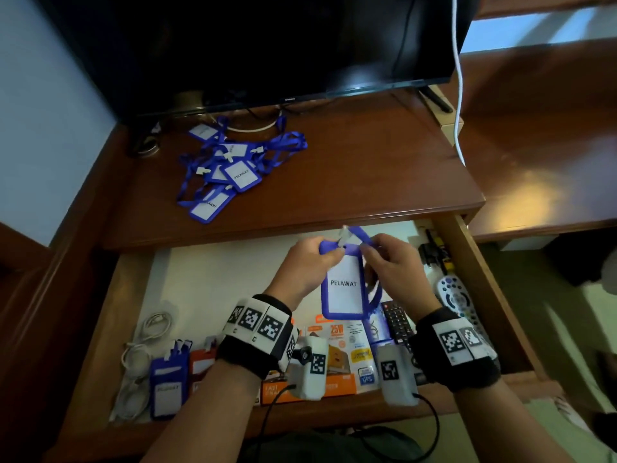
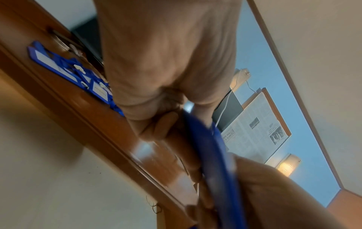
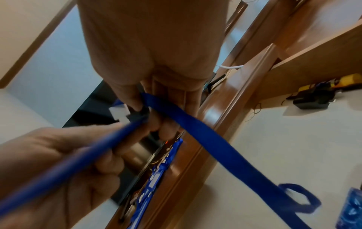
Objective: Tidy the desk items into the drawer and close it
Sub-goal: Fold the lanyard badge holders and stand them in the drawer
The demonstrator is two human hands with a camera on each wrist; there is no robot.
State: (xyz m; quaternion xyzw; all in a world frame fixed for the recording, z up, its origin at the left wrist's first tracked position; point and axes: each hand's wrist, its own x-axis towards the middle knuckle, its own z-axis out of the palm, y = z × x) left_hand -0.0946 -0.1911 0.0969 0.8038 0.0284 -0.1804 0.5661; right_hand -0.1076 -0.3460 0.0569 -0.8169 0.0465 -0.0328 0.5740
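Above the open drawer (image 1: 474, 282) I hold a blue badge holder (image 1: 344, 285) with a white card reading PELAWAT. My left hand (image 1: 310, 262) pinches its top edge by the white clip. My right hand (image 1: 390, 265) pinches the blue lanyard strap (image 3: 205, 139) next to the clip; the strap loops down behind the badge. Its blue edge (image 2: 213, 148) runs between both hands in the left wrist view. A pile of several more blue badges with lanyards (image 1: 230, 165) lies on the desk top (image 1: 367, 168) at the back left.
The drawer holds a blue badge (image 1: 167, 389) and an orange one at front left, coiled white cables (image 1: 147, 339), orange charger boxes (image 1: 344, 355), a black remote (image 1: 397, 319) and a grey remote (image 1: 450, 295). A dark monitor (image 1: 267, 45) stands behind the pile. A white cord (image 1: 459, 95) hangs at right.
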